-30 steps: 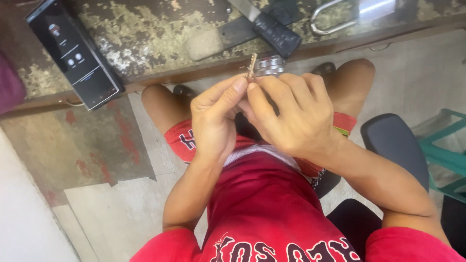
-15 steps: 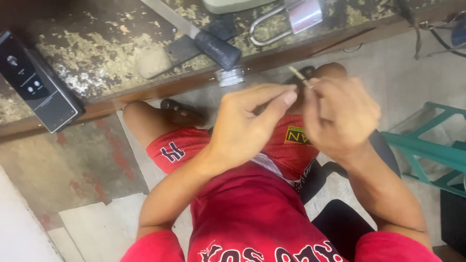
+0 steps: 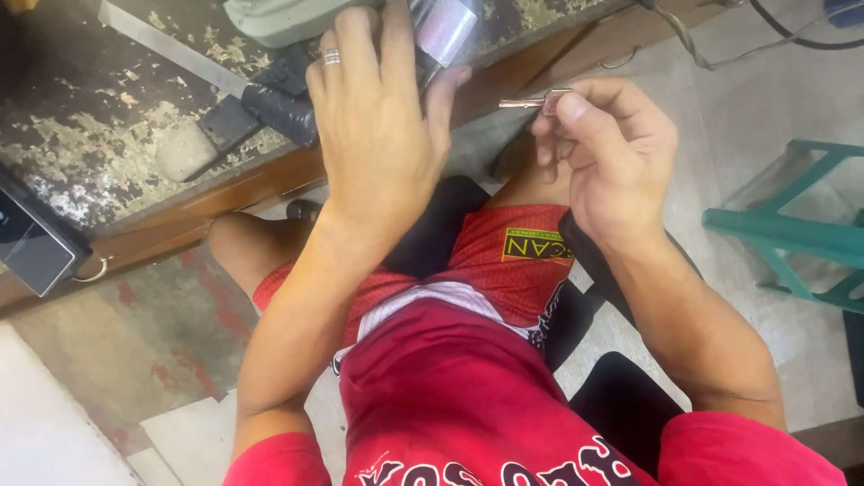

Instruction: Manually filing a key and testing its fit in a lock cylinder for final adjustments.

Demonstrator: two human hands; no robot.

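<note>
A small key point(image 3: 533, 102) is pinched between thumb and fingers of the right hand point(image 3: 605, 153). The left hand point(image 3: 378, 135) — fingers spread apart — is laid on a silver padlock point(image 3: 443, 29) at the worn bench point(image 3: 99, 135).

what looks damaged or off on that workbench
The workbench top is badly worn: its dark coating has flaked off in pale patches around the big knife. The left hand reaches onto it; the right hand pinches a small key.

our left hand point(image 3: 378, 135) hides most of the padlock point(image 3: 445, 31); we see the file point(image 3: 180, 58) cut off at the top edge
</note>
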